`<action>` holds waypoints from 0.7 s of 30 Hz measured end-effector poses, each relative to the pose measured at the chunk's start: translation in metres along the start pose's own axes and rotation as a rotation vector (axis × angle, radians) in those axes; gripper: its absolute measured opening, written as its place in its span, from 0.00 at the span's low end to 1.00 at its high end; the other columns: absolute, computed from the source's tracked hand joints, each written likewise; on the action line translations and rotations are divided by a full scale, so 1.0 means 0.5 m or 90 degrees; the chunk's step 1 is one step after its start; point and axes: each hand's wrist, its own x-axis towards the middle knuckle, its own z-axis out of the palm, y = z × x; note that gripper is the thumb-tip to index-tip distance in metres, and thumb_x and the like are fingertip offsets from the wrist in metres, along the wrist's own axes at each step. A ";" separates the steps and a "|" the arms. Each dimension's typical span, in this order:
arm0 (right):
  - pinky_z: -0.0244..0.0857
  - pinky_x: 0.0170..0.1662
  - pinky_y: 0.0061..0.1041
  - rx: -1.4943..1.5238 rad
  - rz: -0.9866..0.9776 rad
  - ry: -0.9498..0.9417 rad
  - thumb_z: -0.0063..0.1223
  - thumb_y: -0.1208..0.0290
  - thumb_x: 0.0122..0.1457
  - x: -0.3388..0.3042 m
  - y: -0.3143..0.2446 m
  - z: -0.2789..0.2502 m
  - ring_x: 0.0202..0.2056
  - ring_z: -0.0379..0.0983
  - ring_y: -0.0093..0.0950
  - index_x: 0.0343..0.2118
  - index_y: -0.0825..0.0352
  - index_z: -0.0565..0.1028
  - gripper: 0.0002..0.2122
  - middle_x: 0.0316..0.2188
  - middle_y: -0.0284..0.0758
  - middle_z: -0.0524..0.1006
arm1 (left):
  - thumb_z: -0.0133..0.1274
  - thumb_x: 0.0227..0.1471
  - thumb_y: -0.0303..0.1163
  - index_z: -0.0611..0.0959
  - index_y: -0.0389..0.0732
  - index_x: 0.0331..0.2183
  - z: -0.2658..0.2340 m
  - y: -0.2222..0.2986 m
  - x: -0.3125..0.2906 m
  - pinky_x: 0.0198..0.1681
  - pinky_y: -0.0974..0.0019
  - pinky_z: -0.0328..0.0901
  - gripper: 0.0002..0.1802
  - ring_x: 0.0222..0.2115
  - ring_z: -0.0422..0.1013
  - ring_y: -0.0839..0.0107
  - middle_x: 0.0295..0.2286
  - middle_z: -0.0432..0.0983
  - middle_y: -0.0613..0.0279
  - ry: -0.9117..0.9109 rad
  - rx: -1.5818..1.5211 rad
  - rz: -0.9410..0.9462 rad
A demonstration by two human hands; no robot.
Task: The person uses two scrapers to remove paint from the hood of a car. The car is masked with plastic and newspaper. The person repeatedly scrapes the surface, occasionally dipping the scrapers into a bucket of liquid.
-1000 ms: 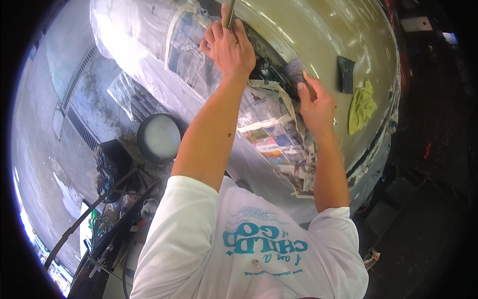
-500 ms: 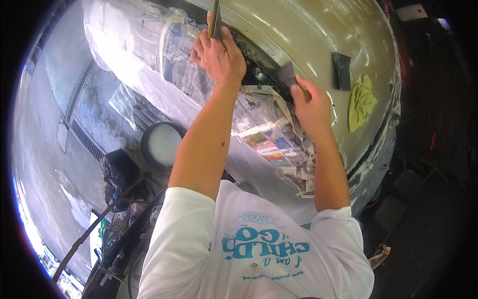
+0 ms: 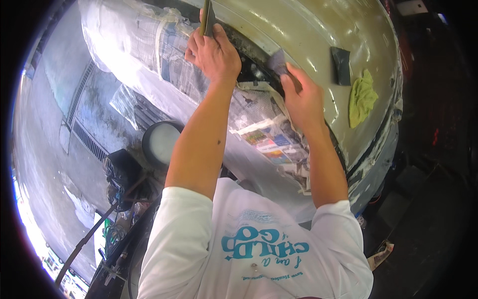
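Raised at the top of the view, my left hand (image 3: 216,55) is closed around a thin, flat, olive-edged pad (image 3: 205,19) with a dark sheet against it. My right hand (image 3: 304,97) pinches a grey piece of sandpaper (image 3: 277,62) between thumb and fingers. That piece is held over the dark gap (image 3: 251,70) along the edge of a glossy, beige-olive car panel (image 3: 298,30). Below both hands, newspaper (image 3: 259,112) taped on as masking covers the adjoining part.
On the panel to the right lie a dark sheet of sandpaper (image 3: 341,66) and a crumpled yellow-green cloth (image 3: 363,98). A round bucket (image 3: 163,142) with whitish contents stands on the floor at left, near a black plastic bag (image 3: 119,172) and a floor grate (image 3: 89,139).
Both hands have shifted slightly left, the right one also upward, with the sandpaper still pinched. My left hand keeps its hold on the pad.
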 end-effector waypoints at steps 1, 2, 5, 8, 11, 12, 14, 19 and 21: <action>0.71 0.43 0.22 0.005 -0.027 0.025 0.63 0.66 0.67 -0.005 0.013 -0.008 0.32 0.76 0.21 0.57 0.67 0.81 0.18 0.35 0.39 0.86 | 0.36 0.76 0.53 0.81 0.40 0.54 0.004 0.004 0.009 0.64 0.46 0.47 0.29 0.53 0.65 0.54 0.47 0.79 0.58 0.003 -0.006 0.001; 0.71 0.43 0.22 0.013 -0.044 0.045 0.63 0.66 0.67 -0.021 0.026 -0.013 0.32 0.76 0.21 0.57 0.67 0.81 0.18 0.34 0.39 0.86 | 0.36 0.76 0.53 0.81 0.40 0.54 0.001 0.003 0.005 0.64 0.46 0.47 0.29 0.53 0.65 0.54 0.47 0.79 0.58 -0.004 -0.006 0.001; 0.76 0.47 0.34 -0.001 -0.002 -0.006 0.61 0.66 0.67 -0.040 0.040 -0.037 0.43 0.87 0.41 0.55 0.68 0.81 0.17 0.44 0.52 0.85 | 0.36 0.76 0.53 0.81 0.40 0.54 -0.005 0.008 -0.003 0.64 0.47 0.47 0.29 0.53 0.65 0.54 0.48 0.79 0.58 -0.016 -0.014 -0.004; 0.76 0.48 0.34 0.030 -0.013 0.017 0.61 0.66 0.68 -0.026 0.045 -0.011 0.43 0.86 0.43 0.55 0.69 0.81 0.16 0.44 0.52 0.85 | 0.36 0.76 0.52 0.80 0.40 0.56 -0.002 0.004 -0.004 0.64 0.46 0.47 0.29 0.54 0.65 0.53 0.50 0.78 0.57 -0.041 0.002 -0.018; 0.76 0.47 0.36 -0.035 0.033 -0.047 0.60 0.67 0.68 0.021 -0.019 -0.003 0.42 0.85 0.48 0.55 0.69 0.81 0.16 0.44 0.52 0.85 | 0.39 0.75 0.48 0.75 0.43 0.64 -0.007 0.000 -0.003 0.65 0.46 0.46 0.27 0.59 0.63 0.56 0.53 0.76 0.60 -0.066 0.018 -0.026; 0.77 0.46 0.37 -0.022 0.015 -0.033 0.60 0.68 0.68 0.010 -0.004 -0.007 0.41 0.84 0.49 0.55 0.69 0.81 0.16 0.43 0.52 0.84 | 0.41 0.74 0.46 0.72 0.45 0.68 -0.011 0.000 -0.003 0.66 0.46 0.45 0.28 0.61 0.62 0.58 0.54 0.75 0.62 -0.074 0.020 -0.027; 0.77 0.45 0.39 -0.005 -0.027 -0.004 0.59 0.68 0.68 -0.018 0.034 -0.029 0.40 0.83 0.51 0.54 0.68 0.81 0.15 0.42 0.53 0.84 | 0.41 0.75 0.47 0.76 0.43 0.63 -0.011 0.001 0.001 0.65 0.47 0.46 0.26 0.61 0.62 0.58 0.53 0.76 0.61 -0.061 0.014 -0.021; 0.77 0.43 0.39 -0.006 -0.007 0.028 0.61 0.70 0.67 -0.022 0.024 -0.010 0.39 0.83 0.52 0.54 0.69 0.81 0.15 0.41 0.53 0.84 | 0.40 0.75 0.48 0.79 0.41 0.57 -0.010 0.000 -0.004 0.65 0.46 0.45 0.25 0.60 0.62 0.58 0.51 0.77 0.60 -0.060 -0.009 -0.026; 0.77 0.43 0.39 -0.008 -0.039 0.048 0.61 0.71 0.67 -0.015 0.025 -0.006 0.39 0.83 0.52 0.54 0.70 0.81 0.15 0.41 0.53 0.84 | 0.40 0.75 0.48 0.80 0.41 0.57 -0.006 0.003 0.001 0.65 0.46 0.45 0.25 0.60 0.62 0.58 0.50 0.78 0.60 -0.049 -0.011 -0.016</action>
